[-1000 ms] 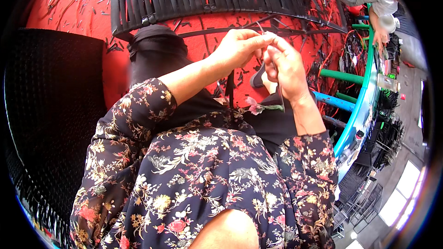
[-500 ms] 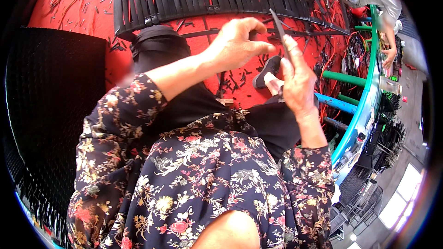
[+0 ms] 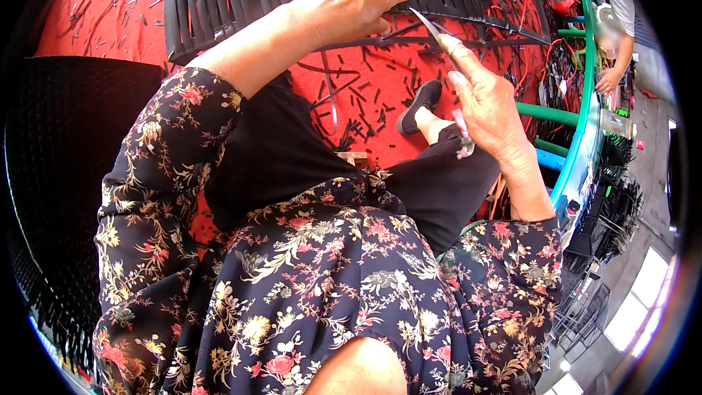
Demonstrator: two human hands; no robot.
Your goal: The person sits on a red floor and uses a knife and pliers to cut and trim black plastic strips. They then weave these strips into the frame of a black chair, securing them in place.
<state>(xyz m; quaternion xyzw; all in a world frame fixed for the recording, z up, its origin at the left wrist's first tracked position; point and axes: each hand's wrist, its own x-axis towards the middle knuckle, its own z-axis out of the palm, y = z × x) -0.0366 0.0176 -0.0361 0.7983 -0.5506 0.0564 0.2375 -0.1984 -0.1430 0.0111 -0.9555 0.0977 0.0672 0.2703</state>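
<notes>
My left hand is over the near edge of a black frame covered with side-by-side flat black strips. Its fingers are bent, and what lies in them is hidden against the dark strips. To the right, my right hand is closed around a tool with a slim pointed metal blade. The blade points up and left, its tip close to the strips and a little right of my left hand. My fingers cover most of the handle; a pinkish piece shows below them.
Short black offcuts litter the red floor covering. A dark woven panel stands at my left. On the right are green bars along a curved blue and green edge. Another person's hand is at the far right.
My left hand has moved up and left onto the strip-covered frame. My right hand has shifted slightly right and down, its blade tilting further left. The other person's hand has lowered slightly.
</notes>
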